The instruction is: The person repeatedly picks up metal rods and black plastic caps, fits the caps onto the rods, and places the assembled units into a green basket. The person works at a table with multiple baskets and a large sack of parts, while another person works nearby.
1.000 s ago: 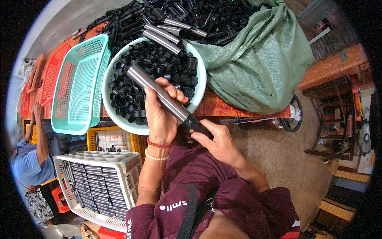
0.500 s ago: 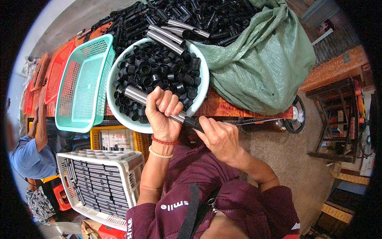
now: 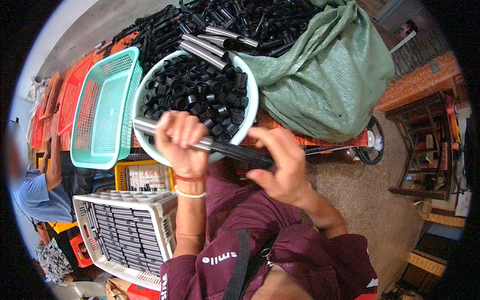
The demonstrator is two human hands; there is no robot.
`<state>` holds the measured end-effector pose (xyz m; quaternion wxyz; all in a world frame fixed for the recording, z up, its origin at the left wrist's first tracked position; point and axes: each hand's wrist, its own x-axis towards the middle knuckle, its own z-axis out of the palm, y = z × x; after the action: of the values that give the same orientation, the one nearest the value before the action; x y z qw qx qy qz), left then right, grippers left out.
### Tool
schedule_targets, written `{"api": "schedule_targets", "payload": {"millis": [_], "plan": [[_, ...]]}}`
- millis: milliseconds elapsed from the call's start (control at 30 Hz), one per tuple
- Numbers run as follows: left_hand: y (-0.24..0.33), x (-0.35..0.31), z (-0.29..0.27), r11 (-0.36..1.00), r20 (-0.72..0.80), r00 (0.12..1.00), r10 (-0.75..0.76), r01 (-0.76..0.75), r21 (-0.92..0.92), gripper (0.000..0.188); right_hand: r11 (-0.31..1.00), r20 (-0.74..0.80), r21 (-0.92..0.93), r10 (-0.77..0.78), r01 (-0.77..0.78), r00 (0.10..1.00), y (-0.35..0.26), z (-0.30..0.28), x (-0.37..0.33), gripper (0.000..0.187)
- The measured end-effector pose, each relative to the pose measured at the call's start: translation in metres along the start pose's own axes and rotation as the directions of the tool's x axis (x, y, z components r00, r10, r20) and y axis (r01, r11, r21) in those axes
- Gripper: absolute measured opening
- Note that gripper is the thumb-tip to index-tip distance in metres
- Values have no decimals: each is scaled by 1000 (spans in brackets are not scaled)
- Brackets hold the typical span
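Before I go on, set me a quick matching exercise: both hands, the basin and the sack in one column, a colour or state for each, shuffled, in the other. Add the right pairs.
1. Left hand
2. Right hand
3. Basin
4. Sack

A. Green and crumpled
B. Open, thumb and fingers apart
C. Full of small black rings
D. Closed around the tube

Right pairs: 1-D, 2-B, 3-C, 4-A

Open room right of right fingers (image 3: pixel 272 140), green sack (image 3: pixel 325 85) blocking ahead, basin (image 3: pixel 253 95) past left fingers (image 3: pixel 184 131), white crate (image 3: pixel 165 222) lower left
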<state>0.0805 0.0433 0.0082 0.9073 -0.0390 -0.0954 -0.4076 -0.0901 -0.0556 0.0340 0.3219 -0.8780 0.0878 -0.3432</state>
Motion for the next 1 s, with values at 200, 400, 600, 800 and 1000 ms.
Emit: {"api": "schedule_targets", "payload": {"millis": [200,400,600,800,1000], "plan": [[-31,-10,17,998,16,998,-58,58,-2,31,972,-205,113,-179,205,962,3,12,13,84],[11,-1,20,984,21,993,119,-115,-134,29,976,-309,160,-90,145,947,10,-4,9,86],[-46,-20,11,992,-118,985,-124,124,-6,31,960,-118,249,-102,129,988,-1,28,21,89],[-29,-13,11,988,-131,991,-42,22,-153,33,947,-157,313,-28,76,987,9,17,15,92],[-57,-21,11,981,-124,974,-190,183,-68,33,932,-171,362,30,34,985,6,30,22,85]]}}
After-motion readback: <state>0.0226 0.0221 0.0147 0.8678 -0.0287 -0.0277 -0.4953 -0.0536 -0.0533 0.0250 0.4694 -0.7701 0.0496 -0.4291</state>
